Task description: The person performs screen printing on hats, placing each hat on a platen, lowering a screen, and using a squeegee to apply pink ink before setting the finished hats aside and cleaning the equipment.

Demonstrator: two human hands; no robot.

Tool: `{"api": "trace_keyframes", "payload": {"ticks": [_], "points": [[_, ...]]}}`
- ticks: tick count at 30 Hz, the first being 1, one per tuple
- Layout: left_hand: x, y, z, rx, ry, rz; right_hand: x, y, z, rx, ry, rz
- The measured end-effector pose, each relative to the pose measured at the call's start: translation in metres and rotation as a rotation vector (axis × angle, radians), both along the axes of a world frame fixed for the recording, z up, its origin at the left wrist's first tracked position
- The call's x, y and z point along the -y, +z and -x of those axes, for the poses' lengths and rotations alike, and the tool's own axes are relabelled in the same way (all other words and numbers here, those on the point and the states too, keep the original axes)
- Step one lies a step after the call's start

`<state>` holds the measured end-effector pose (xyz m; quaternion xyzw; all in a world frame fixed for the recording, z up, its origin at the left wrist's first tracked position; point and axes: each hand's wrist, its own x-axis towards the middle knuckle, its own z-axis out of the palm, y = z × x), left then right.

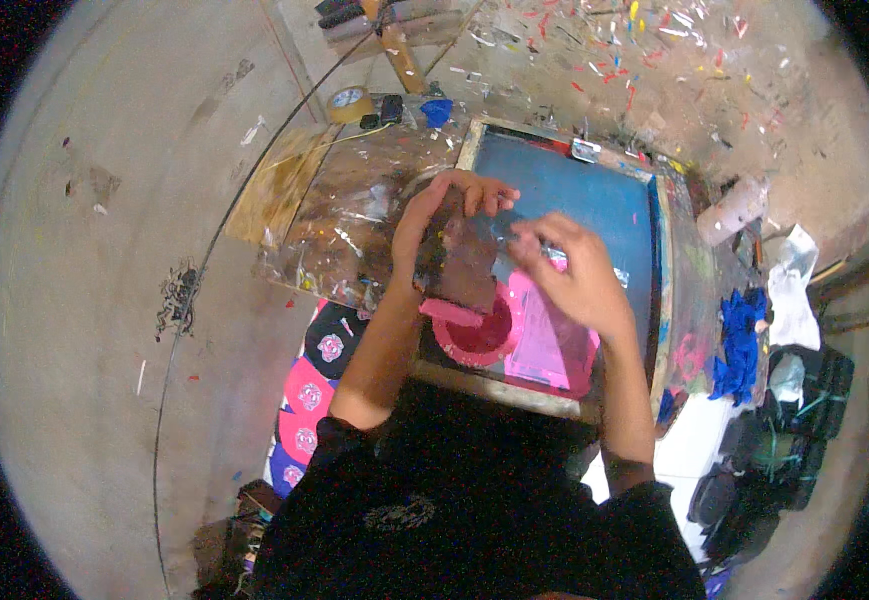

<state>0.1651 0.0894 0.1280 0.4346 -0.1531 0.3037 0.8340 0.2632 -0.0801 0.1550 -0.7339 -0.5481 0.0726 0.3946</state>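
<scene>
Both grips are closing on a clear plastic sheet [474, 240]: the left hand [434, 215] and right hand [569, 275] are pinching it over the wooden-framed blue screen [594, 200]. Pink ink [544, 345] is already lying on the screen; printed patches [309, 395] are lying beside the frame.

— Where does the screen frame [662, 270] sit?
— On the floor, before the person; a clear sheet [339, 215] lies along its left edge.
— And the tape roll [350, 103]?
— Beyond the sheet's far edge. Printed patches [309, 395] lie below its near edge; cloth scraps [741, 340] lie right of the frame.
</scene>
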Motion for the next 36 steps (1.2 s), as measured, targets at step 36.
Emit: {"api": "trace_keyframes", "payload": {"ticks": [36], "points": [[-0.033, -0.035, -0.019, -0.277, 0.194, -0.259, -0.002, -0.03, -0.02, -0.64, -0.099, -0.324]]}}
